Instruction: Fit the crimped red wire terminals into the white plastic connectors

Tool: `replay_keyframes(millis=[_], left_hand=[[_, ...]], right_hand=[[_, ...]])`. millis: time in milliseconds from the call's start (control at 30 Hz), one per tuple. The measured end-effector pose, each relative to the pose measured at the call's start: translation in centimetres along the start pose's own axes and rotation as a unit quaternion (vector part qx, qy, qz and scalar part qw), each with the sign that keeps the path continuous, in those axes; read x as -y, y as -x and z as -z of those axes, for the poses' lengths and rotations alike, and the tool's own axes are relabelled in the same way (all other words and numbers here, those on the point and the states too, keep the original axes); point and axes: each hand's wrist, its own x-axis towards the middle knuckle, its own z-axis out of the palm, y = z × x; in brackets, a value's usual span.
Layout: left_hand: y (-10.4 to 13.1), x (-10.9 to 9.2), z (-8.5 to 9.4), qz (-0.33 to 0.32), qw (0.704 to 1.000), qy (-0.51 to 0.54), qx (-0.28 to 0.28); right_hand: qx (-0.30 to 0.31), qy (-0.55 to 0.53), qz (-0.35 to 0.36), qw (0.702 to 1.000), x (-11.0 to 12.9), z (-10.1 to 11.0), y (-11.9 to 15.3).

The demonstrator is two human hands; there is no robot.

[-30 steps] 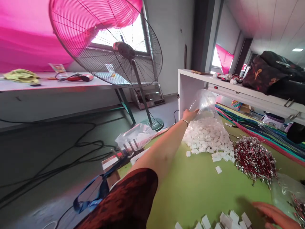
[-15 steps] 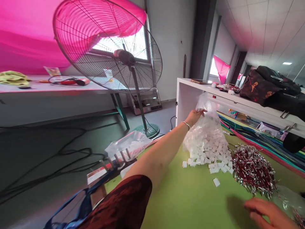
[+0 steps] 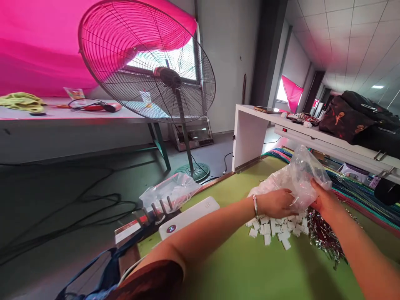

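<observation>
A clear plastic bag (image 3: 304, 171) of small white pieces lies on the green tabletop (image 3: 237, 262), its loose upper part raised. My left hand (image 3: 276, 203), with a bracelet at the wrist, is closed on the near side of the bag. My right hand (image 3: 326, 204) grips the bag from the right, thumb up against the film. Small flat white pieces (image 3: 275, 229) lie spilled just below my left hand. Under my right forearm a pile of dark red pieces with silvery ends (image 3: 325, 241) is partly hidden.
A white power bank (image 3: 190, 216) lies left of my forearm. A white shelf (image 3: 250, 137) stands behind, bearing a black bag (image 3: 350, 116). Bundles of coloured cords (image 3: 353, 191) run along the right. A large standing fan (image 3: 168, 77) is beyond the table's left edge.
My left hand has come down and nearer with the bag, which has slumped to the right. My right hand has moved up from the near right and taken hold of the bag.
</observation>
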Motion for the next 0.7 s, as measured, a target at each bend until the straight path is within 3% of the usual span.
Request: replay_keyframes(millis=[100, 200, 233, 267, 300, 367, 467, 567, 700], left_hand=[[1.1, -2.4, -1.4, -0.011, 0.995, -0.098, 0.008], [3.7, -4.6, -2.3, 0.075, 0.976, -0.163, -0.123], [4.6, -5.3, -2.5, 0.058, 0.967, -0.181, -0.172], [5.5, -5.8, -2.9, -0.034, 0.964, -0.189, -0.182], [6.3, -6.2, -3.2, -0.134, 0.961, -0.189, -0.15], [7.1, -6.4, -4.3, -0.219, 0.957, -0.181, -0.061], [6.8, -5.5, -6.1, -0.113, 0.98, -0.163, 0.01], [5.6, -4.0, -7.5, -0.014, 0.992, -0.129, 0.011], [4.4, -2.7, -8.3, 0.038, 0.995, -0.091, 0.019]], right_hand=[[-0.023, -0.031, 0.004, 0.999, -1.1, -0.6, 0.1], [-0.063, -0.056, 0.052, 0.995, -1.0, 0.0, 0.2], [-0.081, -0.061, 0.071, 0.992, -0.8, 0.3, 0.0], [-0.092, -0.063, 0.085, 0.99, -0.4, 0.7, -0.2], [-0.1, -0.064, 0.097, 0.988, -0.1, 1.0, -0.5], [-0.102, -0.062, 0.115, 0.986, 0.4, 1.3, -1.1], [-0.096, -0.049, 0.138, 0.985, 0.6, 1.4, -1.2], [-0.098, 0.031, 0.182, 0.978, 0.3, 1.8, -0.1], [-0.116, 0.2, 0.247, 0.941, 0.2, 3.1, 2.1]])
